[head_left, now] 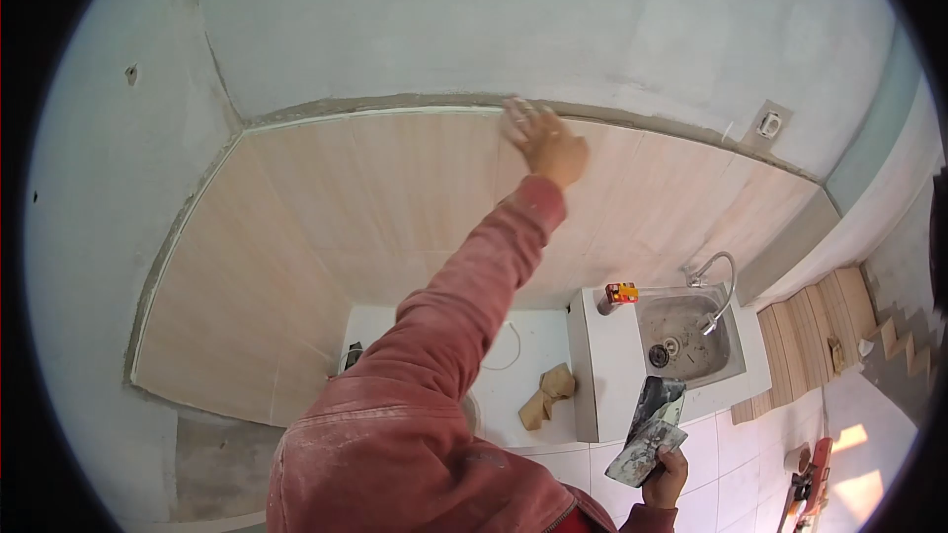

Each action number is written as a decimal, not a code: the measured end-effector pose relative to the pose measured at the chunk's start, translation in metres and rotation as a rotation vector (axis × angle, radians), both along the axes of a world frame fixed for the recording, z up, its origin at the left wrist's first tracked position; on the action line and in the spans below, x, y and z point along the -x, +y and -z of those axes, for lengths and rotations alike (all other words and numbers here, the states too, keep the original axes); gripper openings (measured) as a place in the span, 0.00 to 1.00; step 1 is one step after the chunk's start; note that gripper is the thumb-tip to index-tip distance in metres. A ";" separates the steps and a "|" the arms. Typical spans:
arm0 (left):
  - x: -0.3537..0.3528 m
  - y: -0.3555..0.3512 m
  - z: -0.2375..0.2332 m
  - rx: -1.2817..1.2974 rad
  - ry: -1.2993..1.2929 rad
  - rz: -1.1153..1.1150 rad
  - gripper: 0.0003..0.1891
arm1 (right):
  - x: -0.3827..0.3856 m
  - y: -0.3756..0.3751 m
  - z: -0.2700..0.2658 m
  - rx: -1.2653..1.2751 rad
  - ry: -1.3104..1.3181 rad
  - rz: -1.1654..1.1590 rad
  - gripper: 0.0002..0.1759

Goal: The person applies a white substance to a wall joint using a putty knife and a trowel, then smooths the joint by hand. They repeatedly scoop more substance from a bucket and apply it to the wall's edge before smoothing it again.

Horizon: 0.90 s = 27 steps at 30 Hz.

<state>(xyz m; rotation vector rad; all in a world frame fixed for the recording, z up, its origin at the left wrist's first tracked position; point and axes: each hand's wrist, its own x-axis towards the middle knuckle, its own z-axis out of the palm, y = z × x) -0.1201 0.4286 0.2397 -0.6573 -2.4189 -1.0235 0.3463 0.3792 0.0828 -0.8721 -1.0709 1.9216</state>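
My left hand (546, 145) reaches up to the top edge of the wood-patterned wall tiles (425, 188), its fingers stretched out and slightly blurred, holding nothing that I can see. It is at a strip of grey mortar (395, 103) and a pale line of filler along that edge. Low on the right, my right hand (670, 479) is closed around two flat, smeared putty scrapers (647, 452). One is grey and crusted; the darker one behind it carries pale paste. Their handles are hidden by the fingers.
A sink (726, 367) with a curved tap (733, 286) is set in the white counter (602, 395). A small red and yellow box (620, 293) stands beside it. Brown paper (549, 397) lies lower left of the sink. Stacked boards (805, 336) and a red tool (818, 479) are at right.
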 end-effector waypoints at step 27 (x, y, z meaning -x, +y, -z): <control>0.111 -0.125 -0.005 0.677 0.845 0.148 0.30 | 0.007 -0.009 -0.012 0.012 -0.039 -0.025 0.20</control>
